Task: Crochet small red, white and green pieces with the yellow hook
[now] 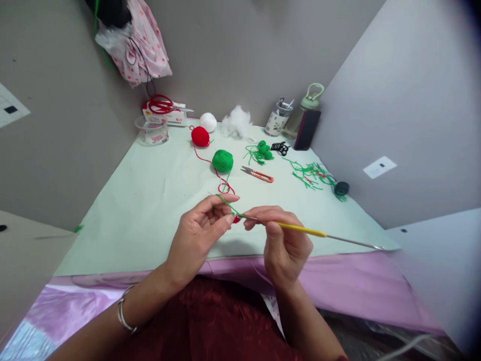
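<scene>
A pale green tabletop [143, 215], boxed in by grey walls, is carrying yarn work under the head camera.
Over the near edge, the left hand [199, 228] is pinching a green strand [227, 203] and a small red piece [236, 219] between thumb and fingertips. The right hand [280, 240] is pressing thumb and forefinger onto a yellow-handled crochet hook [304, 230], whose tip is meeting the red piece. The strand is running back to the green yarn ball [222, 160] at mid-table, with orange snips [257, 174] lying just beside the ball. As I judge it, the strand could be slipping off the hook tip if the left pinch loosens, or tangling with the red thread [225, 188] looping close by.
</scene>
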`<state>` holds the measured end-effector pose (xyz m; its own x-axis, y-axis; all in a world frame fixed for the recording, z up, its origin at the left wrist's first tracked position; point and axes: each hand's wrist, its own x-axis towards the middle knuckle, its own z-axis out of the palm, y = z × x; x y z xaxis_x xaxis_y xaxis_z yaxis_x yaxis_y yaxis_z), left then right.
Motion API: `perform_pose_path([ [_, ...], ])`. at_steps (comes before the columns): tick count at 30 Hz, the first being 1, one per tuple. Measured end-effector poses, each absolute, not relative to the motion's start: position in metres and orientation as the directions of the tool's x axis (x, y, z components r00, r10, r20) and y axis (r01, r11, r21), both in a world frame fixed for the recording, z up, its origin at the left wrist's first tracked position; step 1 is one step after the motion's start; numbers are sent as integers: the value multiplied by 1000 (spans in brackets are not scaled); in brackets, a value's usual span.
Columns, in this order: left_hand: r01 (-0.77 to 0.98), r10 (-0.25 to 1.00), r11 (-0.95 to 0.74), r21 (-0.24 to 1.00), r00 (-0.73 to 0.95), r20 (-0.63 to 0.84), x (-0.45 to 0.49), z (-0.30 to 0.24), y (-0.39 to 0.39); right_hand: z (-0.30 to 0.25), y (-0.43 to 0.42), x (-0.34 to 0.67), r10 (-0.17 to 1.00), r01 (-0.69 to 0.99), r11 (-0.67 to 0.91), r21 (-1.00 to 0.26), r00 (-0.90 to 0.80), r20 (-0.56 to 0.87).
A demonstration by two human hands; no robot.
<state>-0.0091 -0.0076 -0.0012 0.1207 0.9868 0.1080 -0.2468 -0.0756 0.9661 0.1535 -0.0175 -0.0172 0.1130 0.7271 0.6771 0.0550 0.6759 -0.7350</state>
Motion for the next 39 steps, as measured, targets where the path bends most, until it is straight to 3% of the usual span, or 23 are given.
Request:
perform_pose_path([
  [10,-100,978,-204,974,26,207,-7,2,-9,-17,-18,156,633,236,750,-618,17,774],
  [16,-205,989,-117,972,68,134,-9,3,-7,-16,-16,152,699,116,697,-708,114,706],
  [20,-193,990,-123,973,50,135,-9,2,-7,-15,-17,155,692,163,702,-693,72,718],
  [28,-50,952,-306,951,-13,305,-4,-2,-12,-25,-12,154,585,297,777,-555,-15,811],
  [33,-333,994,-38,942,86,71,-3,0,-9,-36,-12,151,488,436,787,-438,-3,873],
  [37,-528,942,295,796,303,-148,-6,1,-3,-40,-15,156,473,563,760,-325,-136,870],
  [39,-549,901,401,733,382,-207,-7,0,-1,-40,-14,158,457,537,781,-319,-142,878],
])
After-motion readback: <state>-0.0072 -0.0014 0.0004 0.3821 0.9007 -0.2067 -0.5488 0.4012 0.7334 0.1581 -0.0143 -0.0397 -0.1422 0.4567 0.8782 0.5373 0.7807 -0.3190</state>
